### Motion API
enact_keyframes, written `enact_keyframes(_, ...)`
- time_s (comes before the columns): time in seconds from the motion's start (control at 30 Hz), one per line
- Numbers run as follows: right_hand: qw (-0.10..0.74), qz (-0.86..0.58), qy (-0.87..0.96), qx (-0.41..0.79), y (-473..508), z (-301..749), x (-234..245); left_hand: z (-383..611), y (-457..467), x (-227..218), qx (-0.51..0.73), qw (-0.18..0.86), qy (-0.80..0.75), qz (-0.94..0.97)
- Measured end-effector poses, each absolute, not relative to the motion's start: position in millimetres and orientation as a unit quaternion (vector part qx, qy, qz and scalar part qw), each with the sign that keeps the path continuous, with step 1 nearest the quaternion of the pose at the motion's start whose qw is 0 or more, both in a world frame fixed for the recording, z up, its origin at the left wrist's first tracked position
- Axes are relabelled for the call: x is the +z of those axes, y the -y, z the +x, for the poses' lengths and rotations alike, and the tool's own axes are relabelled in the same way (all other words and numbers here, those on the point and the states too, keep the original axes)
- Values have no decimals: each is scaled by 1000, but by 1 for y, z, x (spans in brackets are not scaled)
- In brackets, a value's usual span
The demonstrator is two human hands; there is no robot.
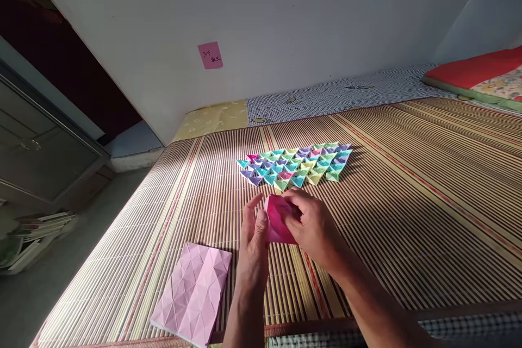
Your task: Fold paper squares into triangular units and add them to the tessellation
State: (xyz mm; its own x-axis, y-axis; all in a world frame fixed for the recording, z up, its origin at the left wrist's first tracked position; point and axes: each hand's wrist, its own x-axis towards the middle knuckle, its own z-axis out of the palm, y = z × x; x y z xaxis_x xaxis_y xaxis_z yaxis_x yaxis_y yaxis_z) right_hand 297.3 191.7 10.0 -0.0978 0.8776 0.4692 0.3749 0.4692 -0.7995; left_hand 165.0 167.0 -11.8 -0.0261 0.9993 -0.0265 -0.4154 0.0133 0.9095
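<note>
A small pink folded paper piece (278, 218) is held between both my hands above the bamboo mat (408, 190). My left hand (253, 244) grips its left side with thumb and fingers closed on it. My right hand (312, 223) pinches its right and upper part, fingers curled over it. Just beyond them lies a flat patch of several joined coloured origami units (297, 166) in teal, green, purple and pink. Near my left forearm a creased pale pink sheet (191, 292) lies flat on the mat.
A white wall with a pink sticky note (210, 55) rises behind the mat. A checked cloth (346, 95) and a red cushion (477, 72) sit at the back right. A cabinet (36, 147) and stacked books (30, 236) stand on the floor at left.
</note>
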Motion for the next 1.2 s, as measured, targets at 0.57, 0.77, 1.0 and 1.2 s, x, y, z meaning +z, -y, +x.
enact_keyframes(0.57,458,-378,688,418,-200,319,14,154,-175,-10,625,575,-416,325)
enact_keyframes(0.77,464,-389,631,486,-201,323,18,153,-175,-17,639,523,-413,384)
enact_keyframes(1.0,484,-420,595,486,-202,312,9,153,-170,-9,612,568,-347,426)
enact_keyframes(1.2,492,-454,607,429,-204,317,11,157,-169,-2,604,546,-407,415)
